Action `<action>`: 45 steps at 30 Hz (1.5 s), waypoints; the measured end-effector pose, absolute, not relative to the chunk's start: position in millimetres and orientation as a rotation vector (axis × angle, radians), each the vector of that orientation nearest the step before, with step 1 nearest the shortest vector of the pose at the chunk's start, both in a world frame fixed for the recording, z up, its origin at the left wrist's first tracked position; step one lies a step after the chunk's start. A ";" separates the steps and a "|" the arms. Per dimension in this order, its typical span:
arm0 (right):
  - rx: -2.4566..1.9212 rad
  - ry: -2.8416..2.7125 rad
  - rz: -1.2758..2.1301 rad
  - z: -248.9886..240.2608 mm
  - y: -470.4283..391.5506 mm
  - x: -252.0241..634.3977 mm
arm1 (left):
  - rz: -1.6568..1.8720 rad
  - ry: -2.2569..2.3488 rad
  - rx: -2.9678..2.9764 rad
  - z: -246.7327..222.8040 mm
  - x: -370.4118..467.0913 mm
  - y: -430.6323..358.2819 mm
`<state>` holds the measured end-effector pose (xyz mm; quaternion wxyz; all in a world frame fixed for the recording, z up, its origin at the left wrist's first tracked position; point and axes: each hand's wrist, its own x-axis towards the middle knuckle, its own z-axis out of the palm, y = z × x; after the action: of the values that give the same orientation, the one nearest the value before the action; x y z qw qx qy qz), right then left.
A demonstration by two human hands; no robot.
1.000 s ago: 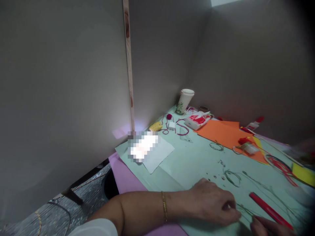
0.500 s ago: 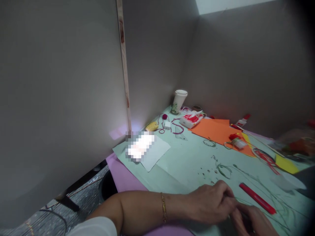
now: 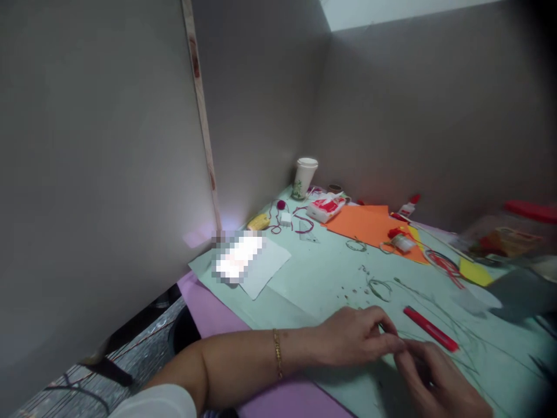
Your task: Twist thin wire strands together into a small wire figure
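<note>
My left hand [image 3: 357, 335], below a gold bracelet [image 3: 277, 354], has its fingers curled and its thumb and fingertips pressed together. The fingertips of my right hand [image 3: 439, 377] are pinched right against them, low over the table. Whatever lies between the fingers is hidden or too small to name. Beyond the hands, thin green strands [image 3: 379, 289] lie on the pale green sheet [image 3: 304, 273], one bunch coiled in a loop, with small dark scraps beside it. A slim red bar-shaped tool [image 3: 430, 329] rests just past my right hand.
Orange paper [image 3: 361, 225], a tissue pack [image 3: 325, 208], a lidded paper cup [image 3: 304, 177] and a red-capped glue bottle [image 3: 409, 205] lie toward the back. A red-lidded jar [image 3: 517, 232] stands at right. A glowing, pixelated rectangle [image 3: 239, 256] lies at left. Grey panels [image 3: 413, 110] enclose the table.
The view has shifted right, bringing the jar into fuller sight. Both hands stay together at the fingertips; the left hand's fingers are now slightly more drawn out toward the right hand.
</note>
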<state>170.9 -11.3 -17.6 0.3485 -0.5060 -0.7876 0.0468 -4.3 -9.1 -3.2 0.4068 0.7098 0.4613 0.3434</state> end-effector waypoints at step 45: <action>-1.332 -1.966 0.789 13.4 -9.0 180.7 | 0.728 0.994 1.485 -11.0 2.1 -0.4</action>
<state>180.7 -9.0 13.4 0.3143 -0.5054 -0.7458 0.2994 2.1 -0.4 -11.0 0.5694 0.6326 0.4236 0.3102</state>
